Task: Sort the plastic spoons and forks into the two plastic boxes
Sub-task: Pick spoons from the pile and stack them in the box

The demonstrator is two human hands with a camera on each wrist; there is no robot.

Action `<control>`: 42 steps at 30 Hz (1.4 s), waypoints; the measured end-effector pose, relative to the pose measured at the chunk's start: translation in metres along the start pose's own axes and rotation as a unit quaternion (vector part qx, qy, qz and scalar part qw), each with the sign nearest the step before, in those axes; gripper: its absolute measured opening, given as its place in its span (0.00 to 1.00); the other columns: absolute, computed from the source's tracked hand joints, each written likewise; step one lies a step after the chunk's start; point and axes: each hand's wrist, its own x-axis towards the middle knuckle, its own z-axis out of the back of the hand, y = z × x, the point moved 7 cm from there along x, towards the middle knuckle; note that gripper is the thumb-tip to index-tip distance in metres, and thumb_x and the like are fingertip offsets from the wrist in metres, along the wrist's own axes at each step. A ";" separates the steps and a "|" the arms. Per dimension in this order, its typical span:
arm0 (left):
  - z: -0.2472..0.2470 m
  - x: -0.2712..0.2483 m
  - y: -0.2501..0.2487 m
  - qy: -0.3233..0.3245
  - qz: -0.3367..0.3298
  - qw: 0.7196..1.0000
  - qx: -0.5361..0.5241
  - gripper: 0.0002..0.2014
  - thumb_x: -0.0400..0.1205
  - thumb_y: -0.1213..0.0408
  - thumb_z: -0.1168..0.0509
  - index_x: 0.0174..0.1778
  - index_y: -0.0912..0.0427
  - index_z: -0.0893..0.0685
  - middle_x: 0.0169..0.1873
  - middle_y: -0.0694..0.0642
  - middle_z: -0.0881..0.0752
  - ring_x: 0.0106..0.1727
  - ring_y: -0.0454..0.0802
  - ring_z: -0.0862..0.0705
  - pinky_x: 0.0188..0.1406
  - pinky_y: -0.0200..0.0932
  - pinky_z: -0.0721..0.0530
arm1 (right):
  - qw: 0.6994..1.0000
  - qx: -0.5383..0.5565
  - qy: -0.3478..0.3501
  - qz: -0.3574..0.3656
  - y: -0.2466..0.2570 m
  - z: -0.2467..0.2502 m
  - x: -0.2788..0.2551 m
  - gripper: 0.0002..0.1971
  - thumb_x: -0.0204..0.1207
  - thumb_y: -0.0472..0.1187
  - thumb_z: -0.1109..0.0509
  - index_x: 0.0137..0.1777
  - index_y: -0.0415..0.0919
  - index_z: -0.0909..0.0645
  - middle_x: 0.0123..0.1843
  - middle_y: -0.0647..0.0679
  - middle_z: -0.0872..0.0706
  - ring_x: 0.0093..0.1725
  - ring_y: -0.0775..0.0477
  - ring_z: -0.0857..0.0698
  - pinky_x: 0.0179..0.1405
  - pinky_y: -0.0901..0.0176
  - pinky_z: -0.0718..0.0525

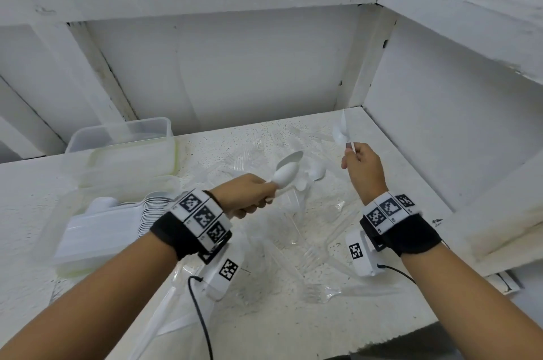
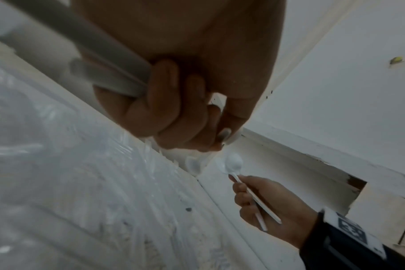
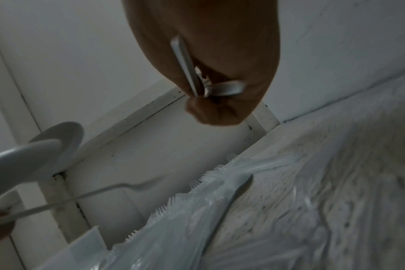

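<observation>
My left hand (image 1: 249,198) grips a few white plastic spoons (image 1: 286,168) by their handles, bowls pointing up and right above the table. In the left wrist view its fingers (image 2: 164,102) curl round the handles (image 2: 118,73). My right hand (image 1: 357,160) is raised at the back right and pinches white spoons (image 1: 340,133) by the handles, bowls up; the right wrist view shows the handle ends (image 3: 185,60) in that hand. The near plastic box (image 1: 82,242) at left holds a row of white spoons (image 1: 152,207). The far clear box (image 1: 123,136) stands behind it. Clear forks (image 1: 308,256) lie scattered on the table.
A loose white spoon (image 1: 317,170) lies between my hands. Clear plastic wrapping (image 1: 188,315) lies at the table's front. White walls close in the speckled table (image 1: 264,330) at the back and right. A cable (image 1: 202,324) hangs from my left wrist.
</observation>
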 end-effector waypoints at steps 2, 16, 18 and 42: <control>0.010 -0.010 0.009 -0.020 -0.011 1.000 -0.009 0.12 0.82 0.62 0.44 0.31 0.57 0.26 0.22 0.47 0.31 0.20 0.41 0.38 0.17 0.33 0.42 | 0.997 0.053 0.028 -0.058 -0.006 -0.009 -0.003 0.06 0.84 0.38 0.45 0.50 0.40 0.27 0.33 0.49 0.25 0.28 0.53 0.29 0.23 0.66 0.30; 0.026 -0.039 0.039 -0.094 -0.083 0.986 -0.108 0.06 0.85 0.65 0.41 0.44 0.59 0.20 0.21 0.43 0.19 0.18 0.39 0.38 0.15 0.32 0.40 | 0.953 -0.243 0.078 -0.164 -0.033 -0.038 0.004 0.14 0.81 0.39 0.39 0.57 0.28 0.21 0.54 0.35 0.16 0.49 0.37 0.17 0.41 0.58 0.26; 0.029 -0.039 0.044 -0.106 -0.079 0.984 -0.120 0.05 0.85 0.66 0.41 0.49 0.59 0.19 0.21 0.42 0.19 0.18 0.40 0.37 0.15 0.32 0.39 | 0.943 -0.276 0.098 -0.157 -0.032 -0.044 0.004 0.17 0.81 0.44 0.37 0.60 0.29 0.22 0.56 0.34 0.15 0.49 0.37 0.16 0.42 0.56 0.25; 0.028 -0.040 0.063 -0.105 -0.067 0.976 -0.179 0.07 0.84 0.66 0.40 0.55 0.61 0.20 0.36 0.52 0.16 0.20 0.41 0.38 0.16 0.32 0.41 | 0.998 0.011 -0.061 -0.027 0.009 -0.033 -0.016 0.08 0.79 0.37 0.39 0.37 0.43 0.28 0.36 0.46 0.18 0.32 0.49 0.23 0.33 0.51 0.19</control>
